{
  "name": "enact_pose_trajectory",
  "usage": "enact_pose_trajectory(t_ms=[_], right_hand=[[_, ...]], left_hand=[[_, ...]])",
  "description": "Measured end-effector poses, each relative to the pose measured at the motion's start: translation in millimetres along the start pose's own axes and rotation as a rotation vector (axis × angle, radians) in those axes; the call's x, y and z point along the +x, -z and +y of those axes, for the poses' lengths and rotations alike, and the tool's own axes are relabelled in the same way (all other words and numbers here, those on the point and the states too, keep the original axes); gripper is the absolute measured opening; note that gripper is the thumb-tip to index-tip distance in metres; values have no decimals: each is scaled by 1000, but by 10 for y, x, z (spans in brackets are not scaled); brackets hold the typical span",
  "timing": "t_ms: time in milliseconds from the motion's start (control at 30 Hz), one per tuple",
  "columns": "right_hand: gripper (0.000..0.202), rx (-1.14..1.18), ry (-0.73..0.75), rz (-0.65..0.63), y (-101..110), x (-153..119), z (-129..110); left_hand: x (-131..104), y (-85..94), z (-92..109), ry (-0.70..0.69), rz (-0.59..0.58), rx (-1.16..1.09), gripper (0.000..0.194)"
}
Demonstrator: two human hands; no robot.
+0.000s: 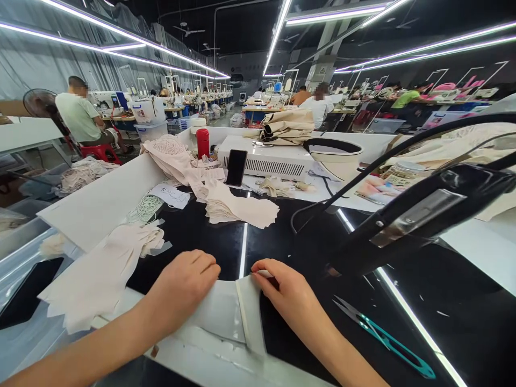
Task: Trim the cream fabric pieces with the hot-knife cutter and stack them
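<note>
At the front edge of the glossy black worktop (278, 322) lies a smooth white sheet (221, 314). Along its right side runs a pale strip of material (250, 314). My left hand (187, 285) rests over the sheet's upper left part with fingers curled in; what is under the fingertips is hidden. Thumb and forefinger of my right hand (284, 285) pinch the top end of the strip. Teal-handled thread snips (382, 336) lie to the right of my right hand. Stacked cream fabric pieces (242, 207) lie beyond both hands, and another fabric stack (100, 269) sits at the left.
A black machine arm (423, 209) with a cable leans in from the right. Behind stand a phone (236, 167), a red bottle (202, 143) and a white vented box (266, 156). Pale green cord (145, 208) lies left; another dark phone (30, 290) rests at far left. People sit farther back.
</note>
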State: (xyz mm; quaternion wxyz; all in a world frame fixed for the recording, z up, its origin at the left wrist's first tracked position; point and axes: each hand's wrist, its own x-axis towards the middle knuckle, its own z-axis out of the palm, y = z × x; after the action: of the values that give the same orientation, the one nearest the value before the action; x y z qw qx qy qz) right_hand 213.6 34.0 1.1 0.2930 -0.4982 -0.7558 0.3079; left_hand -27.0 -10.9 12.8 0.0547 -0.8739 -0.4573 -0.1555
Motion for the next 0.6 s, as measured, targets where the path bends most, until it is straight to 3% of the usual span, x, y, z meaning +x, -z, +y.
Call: enact_pose_trajectory(t_ms=[67, 167, 333, 467, 600], right_hand=[[17, -55, 33, -24, -7, 31, 14], [18, -137, 72, -40, -14, 63, 44], [22, -379, 126, -11, 0, 130, 156], [25, -524, 165, 48, 29, 150, 214], [29, -581, 264, 116, 50, 6, 168]], left_hand=[[-7, -99, 97, -174, 72, -81, 20], [-12, -228, 219, -279, 99, -169, 17], [-35, -340, 246, -281, 111, -192, 19], [-45, -329, 219, -271, 93, -216, 19], [-31, -299, 209, -271, 97, -238, 19]])
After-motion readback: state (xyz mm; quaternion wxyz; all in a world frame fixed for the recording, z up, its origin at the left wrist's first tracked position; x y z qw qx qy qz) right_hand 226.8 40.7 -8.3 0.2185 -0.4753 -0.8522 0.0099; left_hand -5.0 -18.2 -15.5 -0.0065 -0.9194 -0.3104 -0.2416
